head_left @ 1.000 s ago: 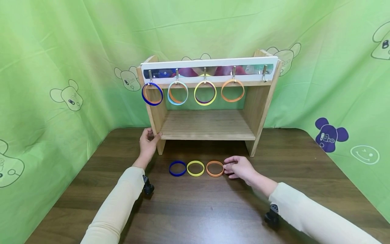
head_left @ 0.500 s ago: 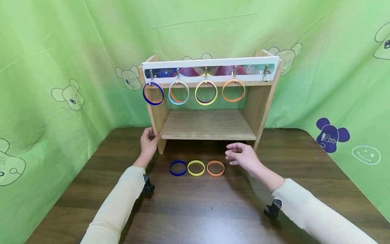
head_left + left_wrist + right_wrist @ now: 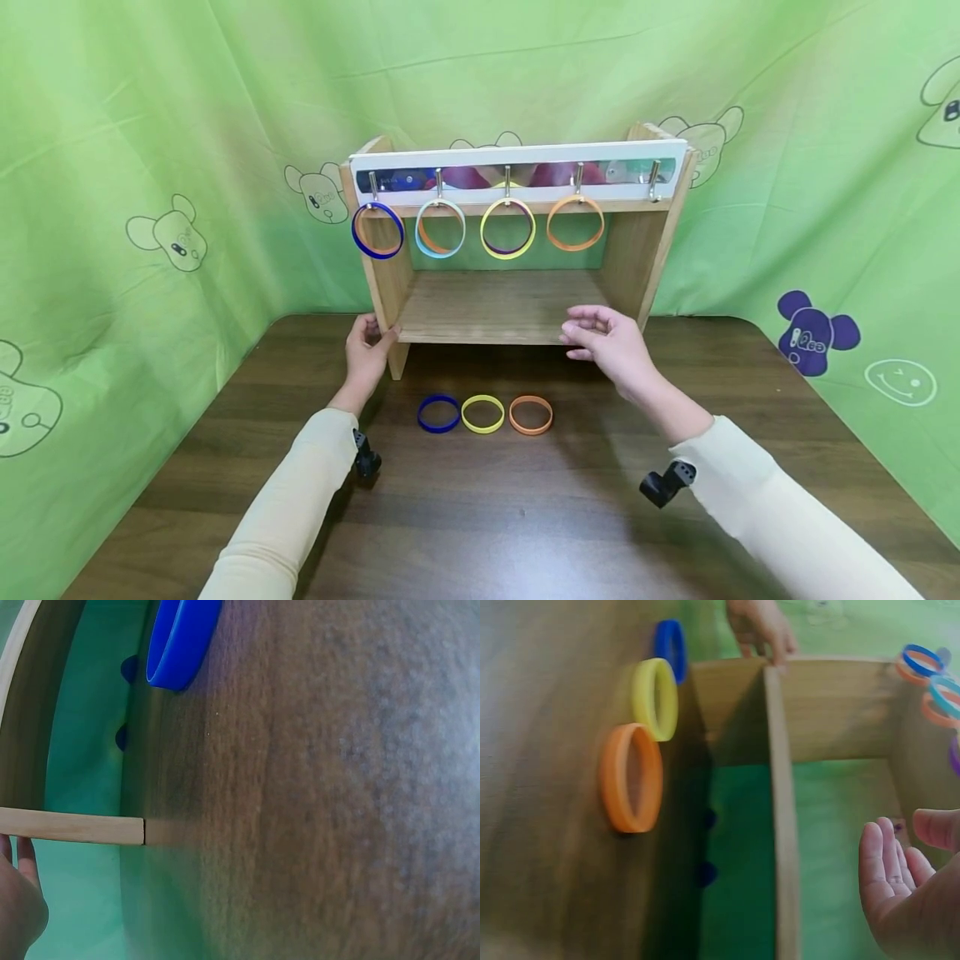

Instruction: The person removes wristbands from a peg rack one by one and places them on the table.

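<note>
My left hand (image 3: 365,350) holds the front edge of the left side panel of a wooden shelf (image 3: 495,308), thumb at the edge and fingers on the outer side. My right hand (image 3: 611,346) hovers before the shelf board's right end; its fingers (image 3: 874,862) are extended and nothing is between them and the thumb. On the table lie a blue wristband (image 3: 438,430), a yellow wristband (image 3: 483,430) and an orange wristband (image 3: 615,780) in a row. More wristbands hang from the rail above: blue over orange, light blue over orange, yellow over purple, and orange (image 3: 574,247).
A white-framed rail (image 3: 517,152) with several metal hooks runs along the shelf's top front; the rightmost hook (image 3: 653,185) bears no band. A brown wooden table (image 3: 480,517) carries everything. Green patterned cloth (image 3: 187,83) encloses the back and sides.
My right hand has left the orange wristband's side and risen up and away toward the shelf board. My left hand keeps its place, and the three table wristbands stay put.
</note>
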The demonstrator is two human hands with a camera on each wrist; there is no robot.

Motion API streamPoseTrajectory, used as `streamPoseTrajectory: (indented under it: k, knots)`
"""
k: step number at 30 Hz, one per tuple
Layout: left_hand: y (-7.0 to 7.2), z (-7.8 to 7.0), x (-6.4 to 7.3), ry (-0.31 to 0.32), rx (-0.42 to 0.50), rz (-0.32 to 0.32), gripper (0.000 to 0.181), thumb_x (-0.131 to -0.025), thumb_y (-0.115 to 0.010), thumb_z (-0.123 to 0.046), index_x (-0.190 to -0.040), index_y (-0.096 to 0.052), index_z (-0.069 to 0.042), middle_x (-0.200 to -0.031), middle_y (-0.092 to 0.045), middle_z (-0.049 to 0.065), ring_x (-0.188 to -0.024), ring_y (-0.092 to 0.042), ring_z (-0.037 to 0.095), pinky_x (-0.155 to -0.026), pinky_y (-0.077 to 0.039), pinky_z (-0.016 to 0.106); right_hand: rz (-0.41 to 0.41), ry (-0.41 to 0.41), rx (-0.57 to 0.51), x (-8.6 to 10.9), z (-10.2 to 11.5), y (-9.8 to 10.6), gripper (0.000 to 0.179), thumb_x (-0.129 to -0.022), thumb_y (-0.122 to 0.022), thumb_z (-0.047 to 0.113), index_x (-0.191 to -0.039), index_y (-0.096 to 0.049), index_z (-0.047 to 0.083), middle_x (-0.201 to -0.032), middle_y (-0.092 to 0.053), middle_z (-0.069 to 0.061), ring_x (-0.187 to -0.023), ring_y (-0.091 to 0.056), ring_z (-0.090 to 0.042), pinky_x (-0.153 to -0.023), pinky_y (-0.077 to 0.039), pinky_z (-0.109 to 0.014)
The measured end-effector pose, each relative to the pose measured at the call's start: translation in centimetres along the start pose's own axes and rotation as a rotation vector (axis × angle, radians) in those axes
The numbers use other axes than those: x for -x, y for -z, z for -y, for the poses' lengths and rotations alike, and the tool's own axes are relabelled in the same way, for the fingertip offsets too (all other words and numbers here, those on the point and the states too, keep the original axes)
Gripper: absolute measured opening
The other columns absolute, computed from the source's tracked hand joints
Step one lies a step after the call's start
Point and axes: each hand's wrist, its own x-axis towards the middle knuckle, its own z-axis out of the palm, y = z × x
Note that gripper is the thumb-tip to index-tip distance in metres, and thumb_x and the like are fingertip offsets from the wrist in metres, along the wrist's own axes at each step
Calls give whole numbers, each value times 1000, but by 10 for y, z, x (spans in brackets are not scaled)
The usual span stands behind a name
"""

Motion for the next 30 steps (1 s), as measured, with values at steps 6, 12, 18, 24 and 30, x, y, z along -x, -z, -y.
streamPoseTrajectory:
  k: [6, 12, 18, 24, 30]
  knots:
    - [-1, -1, 1, 5, 2, 6, 25, -87, -65, 8, -108, -56, 16, -100, -56, 31, -90, -51, 23, -70, -46, 18, -44, 60, -108, -10, 20, 3, 27, -93, -66, 7, -117, -56, -1, -92, -67, -1, -84, -68, -13, -72, -56, -29]
    - [0, -2, 0, 2, -8, 4, 25, -86, -66, 7, -107, -56, 16, -100, -57, 30, -88, -51, 18, -70, -46, 18, -82, 109, -192, -19, 39, 4, 24, -92, -66, 6, -114, -56, 5, -95, -67, -2, -87, -68, -14, -74, -56, -28]
    - [2, -1, 0, 1, -18, 2, 24, -87, -67, 7, -107, -56, 15, -99, -58, 27, -87, -52, 16, -70, -45, 19, -94, 152, -232, -27, 53, 4, 31, -92, -65, 3, -119, -51, 1, -102, -62, -7, -87, -67, -13, -75, -55, -26]
    - [2, -2, 1, -4, -22, 2, 24, -87, -66, 6, -107, -57, 15, -98, -58, 25, -87, -52, 16, -70, -46, 19, -115, 171, -261, -34, 61, 0, 22, -94, -62, 4, -113, -52, 6, -102, -61, -8, -90, -66, -15, -77, -54, -26]
    - [1, 0, 0, -17, -8, 10, 25, -87, -66, 7, -107, -56, 17, -101, -56, 32, -89, -51, 23, -70, -45, 18, -145, 147, -341, -37, 66, -4, 15, -97, -57, 2, -111, -52, 6, -102, -60, -9, -88, -67, -15, -77, -55, -26]
